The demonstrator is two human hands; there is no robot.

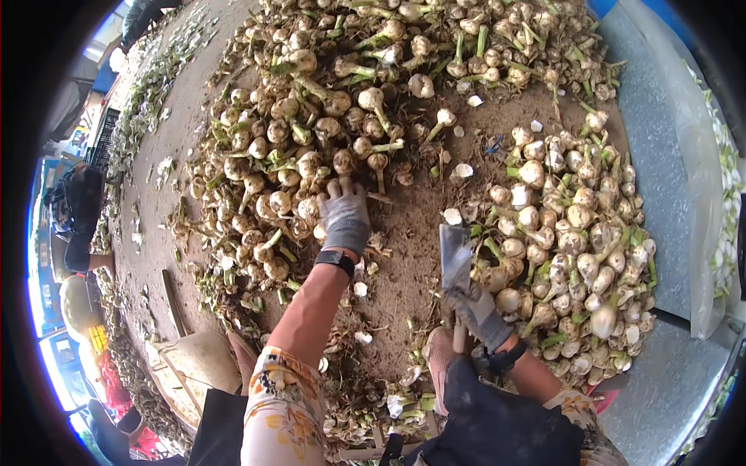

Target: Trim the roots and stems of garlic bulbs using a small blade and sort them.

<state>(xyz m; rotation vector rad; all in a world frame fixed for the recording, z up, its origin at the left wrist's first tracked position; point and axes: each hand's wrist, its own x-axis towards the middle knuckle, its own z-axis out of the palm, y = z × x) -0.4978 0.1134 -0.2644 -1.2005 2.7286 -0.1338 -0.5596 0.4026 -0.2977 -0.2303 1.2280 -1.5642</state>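
Note:
My left hand, in a grey work glove, reaches onto the near edge of a heap of soil-stained garlic bulbs. Its fingers touch the bulbs there; whether they grip one is hidden. My right hand, gloved too, is closed on a broad-bladed cleaver with its blade pointing away from me. A white cut piece lies at the blade's tip. Beside that hand, to the right, a second pile of bulbs spreads out, most with short stems.
A metal sheet and clear plastic border the right side. My pink shoe stands beside the cleaver's handle. A pale sack-like object and a stick lie at left. Another person works at the far left.

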